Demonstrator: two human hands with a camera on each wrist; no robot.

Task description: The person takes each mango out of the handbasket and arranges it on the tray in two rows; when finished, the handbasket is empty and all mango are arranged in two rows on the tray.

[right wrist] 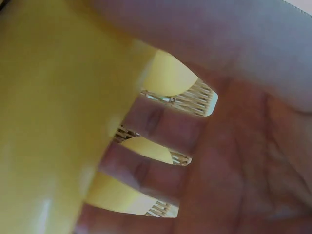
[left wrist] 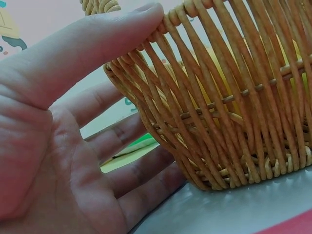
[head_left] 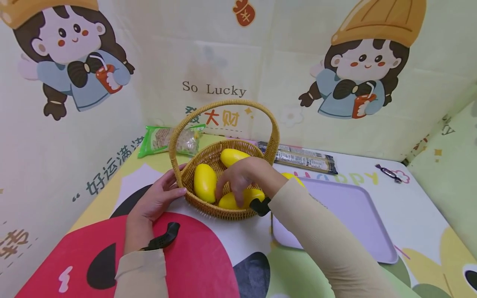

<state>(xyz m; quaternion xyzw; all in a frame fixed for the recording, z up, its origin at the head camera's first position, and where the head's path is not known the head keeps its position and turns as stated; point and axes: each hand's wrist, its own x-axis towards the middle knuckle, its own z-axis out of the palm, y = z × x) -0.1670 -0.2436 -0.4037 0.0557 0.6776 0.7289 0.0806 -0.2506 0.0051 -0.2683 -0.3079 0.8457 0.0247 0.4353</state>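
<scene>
A wicker basket (head_left: 214, 213) with a tall arched handle holds several yellow mangoes. My left hand (head_left: 158, 198) grips its left end, thumb (left wrist: 122, 30) at the rim and fingers (left wrist: 139, 170) reaching round the far side. My right hand (head_left: 242, 176) reaches down inside and grips the front mango (head_left: 228, 202), with fingers along one side and the thumb along the other. That mango (right wrist: 53, 126) fills the left of the right wrist view. A second mango (head_left: 204, 183) lies at the basket's left, and a third (head_left: 232, 156) at the back, partly behind my right hand.
A pale purple tray (head_left: 357, 219) lies right of the basket, under my right forearm. Another yellow mango (head_left: 294, 178) shows at its back left, partly hidden by the sleeve. Behind are a green packet (head_left: 156, 140), a long dark packet (head_left: 305, 159) and a small wrapped candy (head_left: 388, 173).
</scene>
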